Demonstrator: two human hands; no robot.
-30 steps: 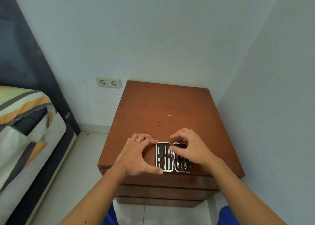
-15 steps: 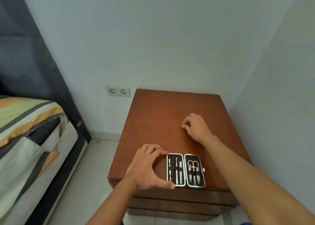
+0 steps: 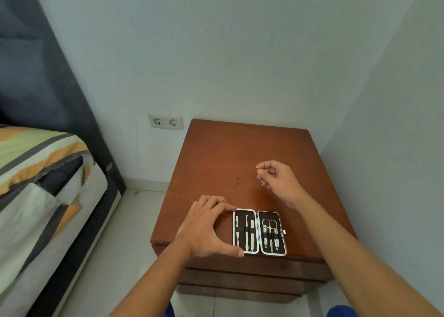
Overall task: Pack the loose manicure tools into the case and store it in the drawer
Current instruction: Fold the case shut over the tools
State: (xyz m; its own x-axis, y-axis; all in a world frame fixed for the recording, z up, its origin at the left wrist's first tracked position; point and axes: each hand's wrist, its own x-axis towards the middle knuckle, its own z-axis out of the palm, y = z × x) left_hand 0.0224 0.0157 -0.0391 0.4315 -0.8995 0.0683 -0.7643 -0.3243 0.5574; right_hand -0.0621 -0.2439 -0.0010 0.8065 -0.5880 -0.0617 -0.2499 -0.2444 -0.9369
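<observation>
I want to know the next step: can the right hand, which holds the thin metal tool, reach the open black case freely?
Probably yes: the right hand holds the thin metal tool above bare wooden nightstand top, nothing blocking the open black case; the left hand only steadies its left edge.

Bedroom, bed (image 3: 36,177), wooden nightstand (image 3: 240,153), wall socket (image 3: 165,122)

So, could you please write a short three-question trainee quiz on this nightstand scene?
1. True or false: the manicure case lies open on the nightstand.
2. What does the right hand pinch? A) scissors B) a thin metal tool C) nothing
3. Which hand touches the case's edge?

Key: 1 true. 2 B. 3 The left hand.
</observation>
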